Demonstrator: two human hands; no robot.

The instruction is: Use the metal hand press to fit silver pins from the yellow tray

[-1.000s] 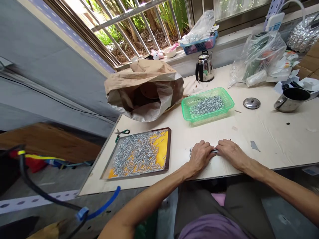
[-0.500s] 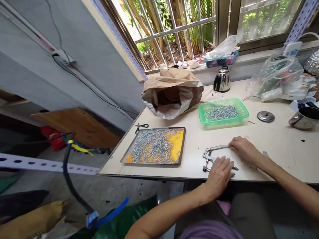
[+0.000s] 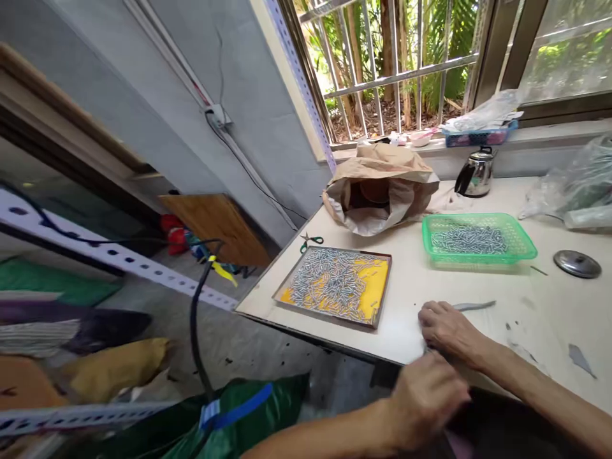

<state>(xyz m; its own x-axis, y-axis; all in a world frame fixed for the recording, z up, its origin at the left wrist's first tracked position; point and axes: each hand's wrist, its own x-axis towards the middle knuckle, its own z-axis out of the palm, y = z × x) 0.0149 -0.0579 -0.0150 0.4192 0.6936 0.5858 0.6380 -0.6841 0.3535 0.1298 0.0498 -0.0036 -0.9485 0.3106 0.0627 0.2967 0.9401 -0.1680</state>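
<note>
My right hand (image 3: 448, 331) rests low over the table near its front edge, fingers curled down over a silvery metal hand tool. One long grey handle of the tool (image 3: 474, 306) sticks out to the right; the rest is mostly hidden under the hand. Just in front, at the table's edge, my left hand (image 3: 425, 395) is blurred and looks closed like a fist. Whatever its fingers hold, if anything, does not show. To the left lies a shallow tray (image 3: 386, 293) with a yellow bottom, covered in small silvery metal pins.
A green plastic basket (image 3: 478, 257) holds more metal pins. Behind stand an open brown paper bag (image 3: 406, 167) and a steel kettle (image 3: 480, 172). Scissors (image 3: 312, 240) lie behind the tray, a round metal lid (image 3: 577, 263) at right. A grey flat scrap (image 3: 581, 360) lies near the right forearm.
The view has swung left. My left hand has come off its flat position on the tool toward the table edge and closed. My right hand has shifted from the handle's end onto the tool's body.
</note>
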